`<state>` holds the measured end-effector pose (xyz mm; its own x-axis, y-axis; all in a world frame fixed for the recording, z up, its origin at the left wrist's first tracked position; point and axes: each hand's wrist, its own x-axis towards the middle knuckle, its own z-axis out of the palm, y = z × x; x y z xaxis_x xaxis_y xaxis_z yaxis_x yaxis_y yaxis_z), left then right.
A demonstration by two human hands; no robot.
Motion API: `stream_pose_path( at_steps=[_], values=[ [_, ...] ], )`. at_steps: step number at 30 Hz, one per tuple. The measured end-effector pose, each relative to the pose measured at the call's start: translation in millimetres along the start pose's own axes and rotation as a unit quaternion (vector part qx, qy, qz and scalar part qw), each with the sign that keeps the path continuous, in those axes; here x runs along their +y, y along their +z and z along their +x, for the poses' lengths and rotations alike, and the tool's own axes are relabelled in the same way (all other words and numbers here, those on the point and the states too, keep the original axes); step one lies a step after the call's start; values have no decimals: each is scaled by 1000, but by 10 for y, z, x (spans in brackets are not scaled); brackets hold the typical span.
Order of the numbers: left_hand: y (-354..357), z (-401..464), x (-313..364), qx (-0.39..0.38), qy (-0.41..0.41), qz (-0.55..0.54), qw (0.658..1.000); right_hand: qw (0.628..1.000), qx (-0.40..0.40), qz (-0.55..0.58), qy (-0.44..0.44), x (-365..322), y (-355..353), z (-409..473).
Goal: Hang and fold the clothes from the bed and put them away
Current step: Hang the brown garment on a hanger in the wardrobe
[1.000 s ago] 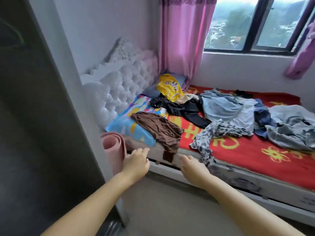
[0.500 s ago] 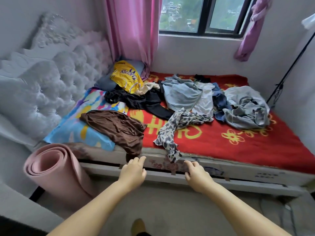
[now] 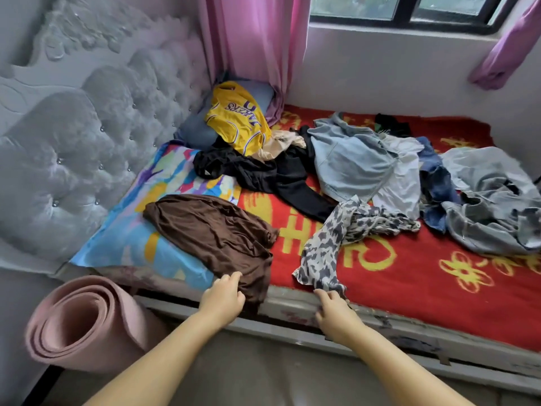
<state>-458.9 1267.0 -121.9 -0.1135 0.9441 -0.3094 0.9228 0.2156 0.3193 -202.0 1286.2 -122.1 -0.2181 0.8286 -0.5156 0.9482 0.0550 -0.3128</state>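
Note:
Clothes lie scattered over the red bed cover (image 3: pixel 409 288). A brown garment (image 3: pixel 216 232) lies across a colourful pillow (image 3: pixel 128 241) and hangs over the bed's near edge. My left hand (image 3: pixel 224 297) touches its lower hem, fingers slightly apart, with no clear grip. A leopard-print garment (image 3: pixel 330 247) trails down to the edge, and my right hand (image 3: pixel 333 313) has its fingertips at the garment's lower tip. Farther back lie a yellow jersey (image 3: pixel 237 118), a black garment (image 3: pixel 272 174), a light blue garment (image 3: pixel 351 159), dark jeans (image 3: pixel 436 186) and a grey garment (image 3: pixel 491 206).
A rolled pink mat (image 3: pixel 85 320) stands on the floor left of my left arm. A grey tufted headboard (image 3: pixel 73 148) runs along the left. Pink curtains (image 3: pixel 251 42) hang by the window at the back. The bed frame's edge (image 3: pixel 409 341) crosses in front of me.
I have come closer to the bed. Both hands moved up from below the bed's edge onto the hems of the brown and leopard-print garments.

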Motion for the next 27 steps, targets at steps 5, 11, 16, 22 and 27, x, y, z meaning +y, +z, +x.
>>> stream_pose_path(
  at_steps=[5,11,16,22,27],
  values=[
    [-30,509,-141,-17,-40,-20,999,999,-36,-18,-28,-210,-238,729],
    [-260,1138,-308,-12,-102,-60,993,994,-59,-38,-85,-535,-620,1653],
    [-427,1557,-551,4,-160,-100,982,981,-90,-103,-136,-1006,-813,2347],
    [-476,1908,-1189,-22,-229,-137,963,959,-153,-153,-182,-1726,-731,3065],
    [-642,2595,-1916,-19,-251,-156,955,955,-173,-161,-181,-2527,-679,3900]
  ],
)
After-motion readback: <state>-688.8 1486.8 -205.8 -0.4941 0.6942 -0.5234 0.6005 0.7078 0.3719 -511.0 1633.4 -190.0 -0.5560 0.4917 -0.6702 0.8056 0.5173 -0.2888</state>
